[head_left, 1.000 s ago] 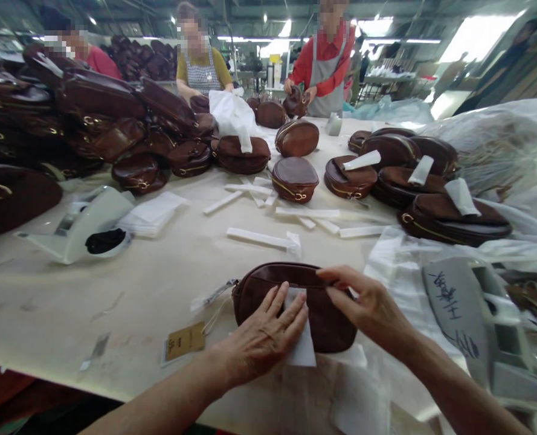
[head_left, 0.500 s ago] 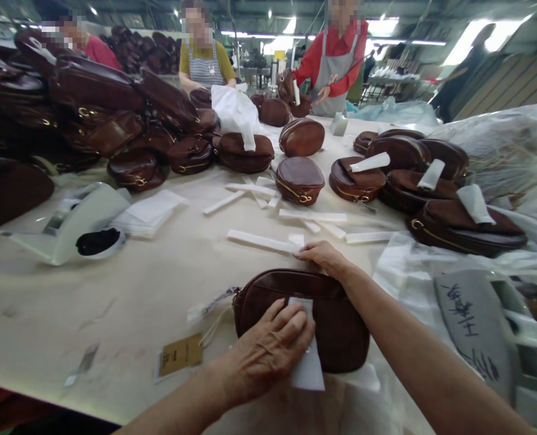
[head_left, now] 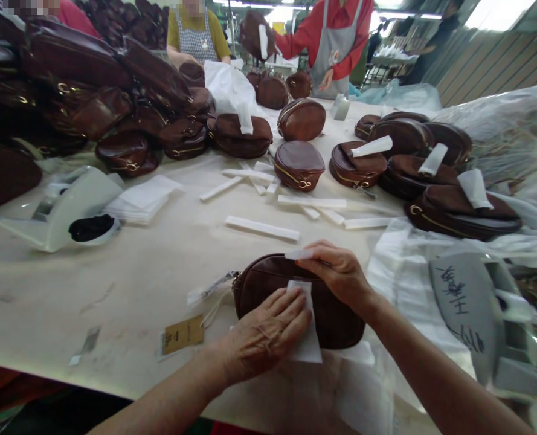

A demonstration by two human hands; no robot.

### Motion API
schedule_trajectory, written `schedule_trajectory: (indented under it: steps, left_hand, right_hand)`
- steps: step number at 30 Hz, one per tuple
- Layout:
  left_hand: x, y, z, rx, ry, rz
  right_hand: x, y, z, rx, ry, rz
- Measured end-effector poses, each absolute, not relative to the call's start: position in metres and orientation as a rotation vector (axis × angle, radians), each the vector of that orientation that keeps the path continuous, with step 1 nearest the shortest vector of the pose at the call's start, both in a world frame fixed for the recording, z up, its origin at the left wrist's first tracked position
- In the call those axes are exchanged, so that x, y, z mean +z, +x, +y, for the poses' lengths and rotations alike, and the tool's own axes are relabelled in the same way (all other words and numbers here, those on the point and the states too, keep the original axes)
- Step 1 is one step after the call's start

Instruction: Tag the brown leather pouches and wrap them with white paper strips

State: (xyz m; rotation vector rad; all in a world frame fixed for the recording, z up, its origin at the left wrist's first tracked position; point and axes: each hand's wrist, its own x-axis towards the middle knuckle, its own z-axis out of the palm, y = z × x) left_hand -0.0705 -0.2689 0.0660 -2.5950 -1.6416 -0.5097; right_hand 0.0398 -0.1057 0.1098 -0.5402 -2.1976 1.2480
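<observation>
A dark brown bag (head_left: 340, 314) lies flat on the table in front of me. My left hand (head_left: 275, 329) rests on it with fingers laid flat, pressing a white paper strip (head_left: 311, 344) against the bag. Above the bag's top edge, my right hand (head_left: 336, 269) pinches a small white piece (head_left: 298, 254) between thumb and fingers. From the bag's left end a brown tag (head_left: 183, 335) hangs on a string and lies on the table, beside a plastic-wrapped zipper pull (head_left: 214, 288).
White strips (head_left: 262, 229) lie beyond the bag. A tape dispenser (head_left: 69, 208) and paper sheets (head_left: 144, 196) are left; another dispenser (head_left: 467, 308) is right. Brown bags (head_left: 465, 211) surround the far area, piled high at left. Several people stand beyond.
My right hand has come back from beyond the bag to above its top edge, bringing the small white piece. My left hand stays on the strip. A person opposite has raised a bag.
</observation>
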Motion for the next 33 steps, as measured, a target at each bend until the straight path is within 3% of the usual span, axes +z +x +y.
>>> schedule_trajectory:
  steps: [7, 20, 33]
  left_hand:
    - [0.066, -0.069, -0.269, -0.868, -2.466, -1.527]
    - [0.058, -0.067, -0.273, -1.262, -2.314, -1.563]
    - [0.059, -0.067, -0.273, -1.037, -2.268, -1.540]
  right_hand:
    - [0.089, 0.078, -0.140, 0.796, -0.276, -2.303]
    - [0.084, 0.093, -0.148, 0.546, 0.071, -2.464]
    - [0.084, 0.099, -0.151, 0.468, 0.186, -2.524]
